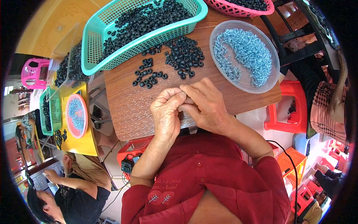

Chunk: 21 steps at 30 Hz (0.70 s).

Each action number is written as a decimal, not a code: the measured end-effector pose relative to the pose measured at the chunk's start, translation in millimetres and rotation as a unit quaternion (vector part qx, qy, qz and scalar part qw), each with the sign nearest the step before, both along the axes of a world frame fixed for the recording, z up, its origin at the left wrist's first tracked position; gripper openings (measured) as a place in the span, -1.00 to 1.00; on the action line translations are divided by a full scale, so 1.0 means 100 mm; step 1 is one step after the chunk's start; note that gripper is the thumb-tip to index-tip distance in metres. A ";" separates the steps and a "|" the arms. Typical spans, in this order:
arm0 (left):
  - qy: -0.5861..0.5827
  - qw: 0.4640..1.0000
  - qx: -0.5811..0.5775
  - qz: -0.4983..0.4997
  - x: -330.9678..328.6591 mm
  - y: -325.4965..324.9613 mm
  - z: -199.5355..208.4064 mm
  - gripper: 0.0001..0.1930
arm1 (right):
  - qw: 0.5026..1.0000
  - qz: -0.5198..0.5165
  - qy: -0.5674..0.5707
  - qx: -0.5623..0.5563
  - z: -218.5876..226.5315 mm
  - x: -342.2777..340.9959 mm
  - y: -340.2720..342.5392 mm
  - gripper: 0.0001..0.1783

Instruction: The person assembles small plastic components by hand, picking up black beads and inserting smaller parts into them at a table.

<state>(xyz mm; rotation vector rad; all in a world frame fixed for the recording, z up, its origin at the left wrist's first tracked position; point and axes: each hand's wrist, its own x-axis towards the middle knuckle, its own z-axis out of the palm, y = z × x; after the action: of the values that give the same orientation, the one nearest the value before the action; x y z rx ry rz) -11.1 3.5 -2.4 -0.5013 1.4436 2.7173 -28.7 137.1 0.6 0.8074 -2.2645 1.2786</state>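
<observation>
My left hand [167, 108] and my right hand [205, 104] meet over the near edge of the brown wooden table [130, 115]. Both are closed, thumbs and fingertips pinched together. Whatever sits between the fingertips is too small and too covered to make out. Just beyond them lies a loose pile of small black ring-shaped pieces [184, 54], with a smaller scatter of them to its left. A clear round tray [244, 87] of tiny shiny light-blue pieces [248, 48] stands to the right of my right hand.
A teal basket [140, 43] heaped with black pieces stands at the far left of the table. At the far right is a pink basket [242, 11]. Left, a co-worker [80, 190] sits by a yellow table [87, 140]. A red stool [287, 106] stands at right.
</observation>
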 end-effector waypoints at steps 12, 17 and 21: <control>0.005 0.993 -0.023 -0.116 0.07 -0.05 0.10 -0.74 | 0.997 -0.022 0.056 0.037 -0.07 -0.09 0.08 -0.59; -0.012 0.991 0.036 -0.132 0.07 -0.10 0.08 -0.82 | 0.996 0.003 0.085 0.006 -0.08 -0.13 0.04 -0.63; -0.047 0.992 0.061 -0.104 0.07 -0.08 0.07 -0.81 | 0.996 0.028 0.086 0.020 -0.12 -0.15 0.03 -0.62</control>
<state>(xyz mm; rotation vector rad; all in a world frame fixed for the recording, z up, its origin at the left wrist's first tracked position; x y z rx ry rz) -4.3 -4.6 4.9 -0.4394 1.2227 2.5613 -43.6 140.5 -11.0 0.9625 -2.1503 1.1441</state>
